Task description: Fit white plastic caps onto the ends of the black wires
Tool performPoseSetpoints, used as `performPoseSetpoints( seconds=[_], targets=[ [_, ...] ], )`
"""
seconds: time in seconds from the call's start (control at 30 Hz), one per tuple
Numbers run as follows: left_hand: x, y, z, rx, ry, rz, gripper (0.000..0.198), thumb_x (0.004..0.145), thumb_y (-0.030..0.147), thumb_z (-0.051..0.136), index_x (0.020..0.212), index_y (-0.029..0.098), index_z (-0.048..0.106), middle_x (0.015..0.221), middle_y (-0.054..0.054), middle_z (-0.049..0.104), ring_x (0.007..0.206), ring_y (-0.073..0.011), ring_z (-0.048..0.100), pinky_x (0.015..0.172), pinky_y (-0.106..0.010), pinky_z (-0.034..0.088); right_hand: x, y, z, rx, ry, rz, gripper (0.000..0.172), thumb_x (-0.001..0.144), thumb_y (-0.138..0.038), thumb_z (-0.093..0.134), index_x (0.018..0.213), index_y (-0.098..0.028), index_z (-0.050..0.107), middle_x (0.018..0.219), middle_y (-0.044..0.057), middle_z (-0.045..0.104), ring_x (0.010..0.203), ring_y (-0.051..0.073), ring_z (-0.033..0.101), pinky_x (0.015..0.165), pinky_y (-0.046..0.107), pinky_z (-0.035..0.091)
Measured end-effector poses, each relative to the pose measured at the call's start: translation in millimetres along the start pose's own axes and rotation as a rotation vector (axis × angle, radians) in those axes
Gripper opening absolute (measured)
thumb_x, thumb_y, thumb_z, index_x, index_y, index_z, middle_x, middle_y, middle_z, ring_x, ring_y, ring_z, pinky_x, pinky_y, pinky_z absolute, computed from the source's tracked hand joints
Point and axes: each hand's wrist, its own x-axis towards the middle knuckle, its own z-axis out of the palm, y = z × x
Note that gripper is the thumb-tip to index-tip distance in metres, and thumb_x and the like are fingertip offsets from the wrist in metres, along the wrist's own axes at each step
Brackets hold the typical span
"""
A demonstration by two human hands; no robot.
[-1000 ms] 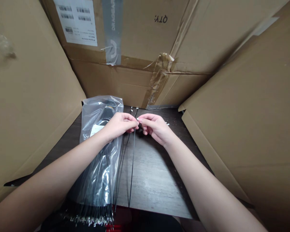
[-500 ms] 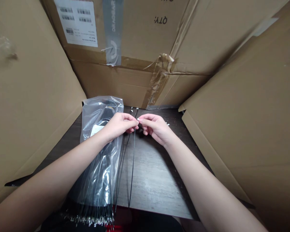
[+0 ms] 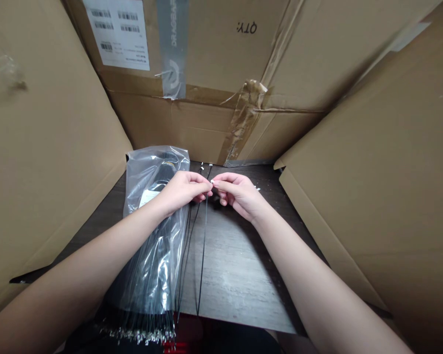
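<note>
My left hand (image 3: 191, 187) pinches a thin black cable (image 3: 204, 246) near its far end, above the table. Fingertip to fingertip with it, my right hand (image 3: 236, 192) pinches a small white piece (image 3: 212, 182), perhaps a connector, at that cable end. The rest of the cable hangs down toward the table's near edge. Beneath my left forearm lies a clear plastic bag (image 3: 157, 270) full of black cables, their bare metal tips (image 3: 140, 335) sticking out past the near edge. Between bag and held cable run a few more black cables (image 3: 186, 246) with white ends.
Cardboard panels stand at the left (image 3: 44, 147) and right (image 3: 391, 172). A large taped carton (image 3: 206, 59) with a barcode label (image 3: 118, 34) closes off the back. The dark wooden table (image 3: 239, 275) lies below. Small white bits (image 3: 257, 189) sit beyond my right hand.
Both hands keep their pinch at the cable end in almost the same place. The whole view has shifted very slightly.
</note>
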Motion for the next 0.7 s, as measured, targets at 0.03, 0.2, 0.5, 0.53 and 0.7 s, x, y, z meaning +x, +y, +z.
performPoseSetpoints(
  seconds=[0.03, 0.2, 0.5, 0.53, 0.7],
  targets=[
    [-0.1, 0.0, 0.0, 0.0, -0.002, -0.001, 0.01, 0.08, 0.013, 0.069, 0.07, 0.011, 0.072, 0.07, -0.004, 0.072, 0.056, -0.0068, 0.057, 0.058, -0.019, 0.047, 0.1, 0.4, -0.1, 0.001, -0.002, 0.0, 0.035, 0.052, -0.037, 0.095, 0.072, -0.017, 0.074, 0.057, -0.002, 0.06, 0.051, 0.008, 0.045, 0.042, 0.021, 0.038],
    [-0.5, 0.6, 0.1, 0.005, 0.001, -0.011, 0.011, 0.08, 0.011, 0.068, 0.069, 0.011, 0.072, 0.07, -0.004, 0.071, 0.056, -0.0066, 0.056, 0.058, -0.019, 0.047, 0.0, 0.8, -0.7, -0.017, -0.005, 0.001, 0.036, 0.053, -0.037, 0.095, 0.073, -0.017, 0.073, 0.056, -0.002, 0.06, 0.048, 0.007, 0.044, 0.041, 0.021, 0.038],
    [-1.2, 2.7, 0.9, 0.021, 0.012, -0.016, 0.011, 0.08, 0.011, 0.069, 0.069, 0.01, 0.07, 0.067, -0.003, 0.07, 0.055, -0.0062, 0.056, 0.057, -0.018, 0.045, -1.9, -1.3, 2.1, -0.057, 0.007, -0.05, 0.039, 0.052, -0.04, 0.095, 0.071, -0.016, 0.071, 0.058, 0.0, 0.063, 0.048, 0.009, 0.05, 0.04, 0.022, 0.041],
    [-1.2, 3.0, 0.9, 0.022, 0.011, -0.017, 0.011, 0.08, 0.011, 0.069, 0.069, 0.01, 0.07, 0.067, -0.003, 0.07, 0.055, -0.0061, 0.055, 0.057, -0.018, 0.045, -1.7, -0.8, 1.8, -0.055, 0.007, -0.059, 0.039, 0.052, -0.04, 0.095, 0.072, -0.016, 0.071, 0.058, 0.0, 0.063, 0.047, 0.009, 0.05, 0.039, 0.022, 0.041],
    [-1.3, 2.4, 0.2, 0.026, 0.006, -0.017, 0.011, 0.08, 0.01, 0.068, 0.069, 0.01, 0.071, 0.067, -0.003, 0.071, 0.055, -0.0062, 0.056, 0.058, -0.019, 0.045, -0.4, 2.2, -1.1, -0.06, -0.011, -0.09, 0.037, 0.054, -0.038, 0.095, 0.072, -0.016, 0.071, 0.059, -0.001, 0.064, 0.044, 0.007, 0.048, 0.037, 0.021, 0.038]
  ],
)
